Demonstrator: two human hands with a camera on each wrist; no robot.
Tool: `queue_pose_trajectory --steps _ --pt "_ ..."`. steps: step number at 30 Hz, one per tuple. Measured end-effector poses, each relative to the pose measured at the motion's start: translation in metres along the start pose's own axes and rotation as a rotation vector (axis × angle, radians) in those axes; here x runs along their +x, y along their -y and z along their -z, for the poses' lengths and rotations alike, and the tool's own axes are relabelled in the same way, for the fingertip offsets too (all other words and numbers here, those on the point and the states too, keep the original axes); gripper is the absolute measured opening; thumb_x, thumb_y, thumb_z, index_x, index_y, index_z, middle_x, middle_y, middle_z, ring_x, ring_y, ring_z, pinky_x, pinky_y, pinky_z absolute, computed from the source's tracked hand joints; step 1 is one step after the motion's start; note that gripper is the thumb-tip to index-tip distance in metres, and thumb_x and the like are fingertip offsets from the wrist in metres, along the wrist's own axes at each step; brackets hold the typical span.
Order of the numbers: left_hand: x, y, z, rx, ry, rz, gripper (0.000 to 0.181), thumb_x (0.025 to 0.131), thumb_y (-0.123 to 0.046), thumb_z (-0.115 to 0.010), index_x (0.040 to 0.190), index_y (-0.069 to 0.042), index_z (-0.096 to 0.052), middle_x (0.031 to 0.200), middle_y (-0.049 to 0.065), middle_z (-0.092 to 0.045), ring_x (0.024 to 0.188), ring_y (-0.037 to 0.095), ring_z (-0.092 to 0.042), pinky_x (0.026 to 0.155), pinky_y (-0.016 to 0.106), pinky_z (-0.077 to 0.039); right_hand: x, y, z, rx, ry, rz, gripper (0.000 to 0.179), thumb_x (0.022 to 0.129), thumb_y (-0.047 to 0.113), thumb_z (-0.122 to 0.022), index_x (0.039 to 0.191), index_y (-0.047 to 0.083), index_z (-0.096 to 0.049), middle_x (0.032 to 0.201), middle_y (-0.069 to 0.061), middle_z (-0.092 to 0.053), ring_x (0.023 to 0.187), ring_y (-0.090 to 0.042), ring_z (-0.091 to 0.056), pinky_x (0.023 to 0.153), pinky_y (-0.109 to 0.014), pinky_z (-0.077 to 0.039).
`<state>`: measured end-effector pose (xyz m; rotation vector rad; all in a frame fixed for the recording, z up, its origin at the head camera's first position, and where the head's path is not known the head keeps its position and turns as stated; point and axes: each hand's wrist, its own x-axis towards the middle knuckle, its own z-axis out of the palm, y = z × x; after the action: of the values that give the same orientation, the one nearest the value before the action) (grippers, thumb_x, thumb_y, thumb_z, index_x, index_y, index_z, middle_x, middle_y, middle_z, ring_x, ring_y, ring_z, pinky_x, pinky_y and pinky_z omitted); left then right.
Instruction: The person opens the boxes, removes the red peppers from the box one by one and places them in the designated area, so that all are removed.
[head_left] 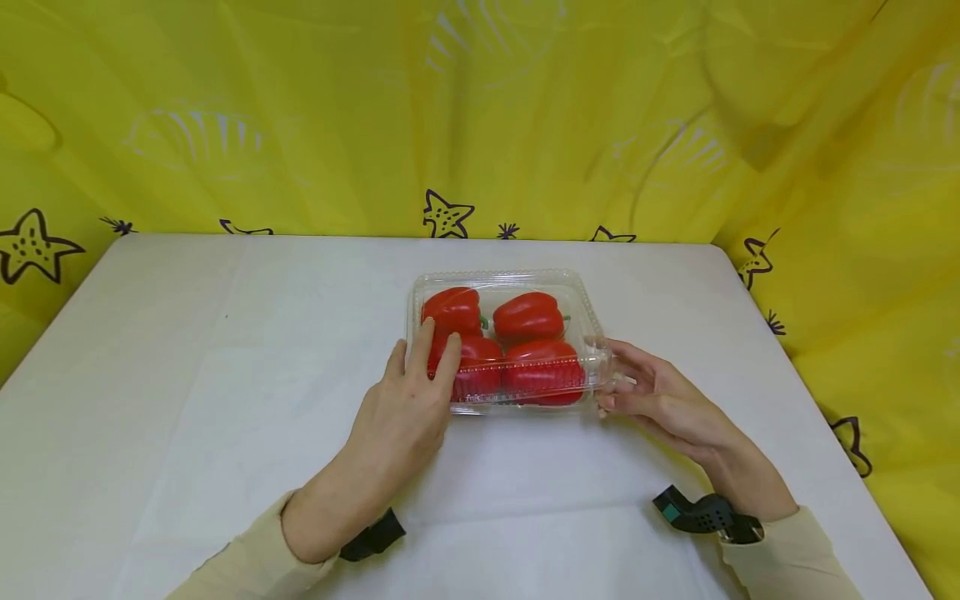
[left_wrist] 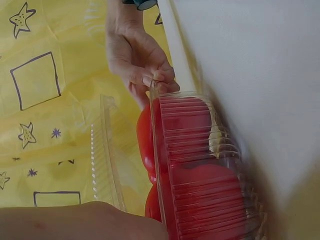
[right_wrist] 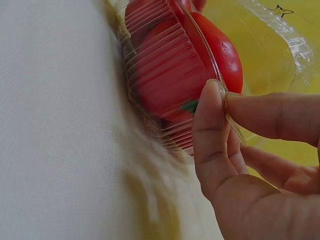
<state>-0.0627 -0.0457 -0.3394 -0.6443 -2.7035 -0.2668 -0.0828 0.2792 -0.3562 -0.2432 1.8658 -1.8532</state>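
A clear plastic clamshell container (head_left: pixel 480 409) holds several red bell peppers (head_left: pixel 528 317). Its clear lid (left_wrist: pixel 107 145) stands partly raised, with a gap above the base rim. My left hand (head_left: pixel 408 408) is at the container's left front, fingers extended over the lid's edge; the forearm hides part of this contact in the left wrist view. At the front right corner, my right hand (head_left: pixel 671 404) pinches the base rim between thumb and fingers (right_wrist: pixel 210 120). One pepper's green stem (right_wrist: pixel 190 106) shows through the ribbed wall close to them.
The container stands on a white table (head_left: pixel 247 375). Yellow printed cloth (head_left: pixel 337 108) hangs behind the table and along its sides. Each wrist wears a black strap, such as the right wrist strap (head_left: pixel 705 512).
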Motion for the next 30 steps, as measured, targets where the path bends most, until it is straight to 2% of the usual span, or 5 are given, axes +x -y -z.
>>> queue_pose_trajectory --steps 6,11,20,25,30 --pt "0.004 0.004 0.007 0.01 0.035 -0.028 0.062 0.079 -0.007 -0.08 0.135 -0.007 -0.053 0.142 0.029 -0.051 0.104 0.053 -0.065 0.064 0.052 -0.061 0.001 0.001 -0.001 -0.015 0.014 0.023 0.072 0.093 -0.005 -0.059 0.156 0.005 -0.026 0.107 -0.005 -0.052 0.093 -0.012 -0.061 0.085 -0.028 -0.059" --pt "0.008 0.008 0.018 0.016 0.003 -0.011 0.067 0.075 -0.006 -0.083 0.136 -0.013 -0.055 0.139 0.024 -0.054 0.101 0.045 -0.067 0.064 0.05 -0.061 -0.004 0.002 0.0 -0.011 0.005 0.004 0.074 0.094 -0.005 -0.058 0.155 -0.003 -0.017 0.113 -0.005 -0.053 0.097 -0.011 -0.063 0.087 -0.026 -0.059" --pt "0.009 0.014 0.022 0.003 -0.048 -0.029 0.066 0.078 -0.006 -0.075 0.139 -0.013 -0.05 0.138 0.02 -0.055 0.104 0.042 -0.066 0.067 0.049 -0.061 -0.004 0.001 0.0 -0.004 0.052 0.003 0.069 0.095 -0.003 -0.058 0.154 0.002 -0.023 0.125 -0.006 -0.055 0.104 -0.016 -0.063 0.089 -0.03 -0.059" --pt "0.012 0.027 0.028 -0.085 -0.098 -0.043 0.063 0.081 -0.006 -0.071 0.14 -0.011 -0.049 0.14 0.016 -0.054 0.106 0.036 -0.067 0.062 0.044 -0.061 -0.002 0.001 0.0 0.01 0.086 0.013 0.065 0.095 -0.003 -0.058 0.151 0.003 -0.026 0.105 -0.004 -0.056 0.094 -0.013 -0.062 0.086 -0.031 -0.059" --pt "0.018 0.044 0.033 -0.245 -0.151 -0.046 0.063 0.084 -0.003 -0.067 0.143 -0.01 -0.046 0.142 0.011 -0.054 0.103 0.029 -0.067 0.06 0.038 -0.06 0.0 0.003 -0.001 -0.011 0.09 0.009 0.067 0.094 -0.002 -0.058 0.152 0.0 -0.023 0.105 -0.004 -0.057 0.093 -0.015 -0.063 0.089 -0.033 -0.059"
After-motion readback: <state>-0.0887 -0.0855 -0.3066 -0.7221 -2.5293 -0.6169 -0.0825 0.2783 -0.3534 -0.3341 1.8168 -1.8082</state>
